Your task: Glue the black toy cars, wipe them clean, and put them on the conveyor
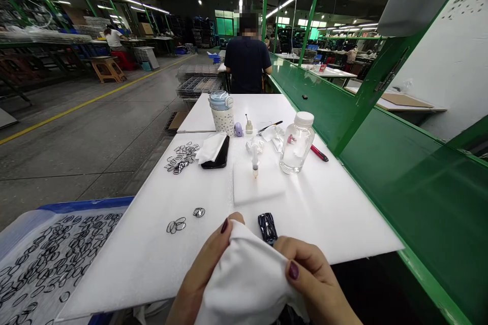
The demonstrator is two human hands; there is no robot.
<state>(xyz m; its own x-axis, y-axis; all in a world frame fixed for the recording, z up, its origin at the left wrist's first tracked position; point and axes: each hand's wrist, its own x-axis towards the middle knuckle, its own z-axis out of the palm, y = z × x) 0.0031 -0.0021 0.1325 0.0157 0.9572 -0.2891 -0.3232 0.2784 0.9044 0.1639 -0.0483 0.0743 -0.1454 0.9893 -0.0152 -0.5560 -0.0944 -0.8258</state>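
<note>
Black shiny part (267, 228) sits bottom centre of the frame, poking up between the two hands just above the table (335, 203). Its lower end is tucked behind the white cloth (247, 274).

Going left to right: bottom left there's a blue-edged tray (84, 205) full of thin black rings, and a few loose rings (176, 225) lie on the table near it. The left hand (206, 269) has thumb and fingers pressed together, pinching a fold of the cloth. The right hand (316, 284) is closed on the cloth too, right beside the part. I can't tell which fingers actually clamp the part, since the fabric hides that. Further up the frame are a syringe (254, 162) on a white pad (258, 183), then a clear bottle (296, 142).

Handling-wise, I'd guess the part is light, stiff plastic. It looks glossy, so probably slippery bare-handed and easy to smudge or scratch. The narrow side edges, through the cloth, look like the place to hold it. The cloth itself is soft and floppy.
</note>
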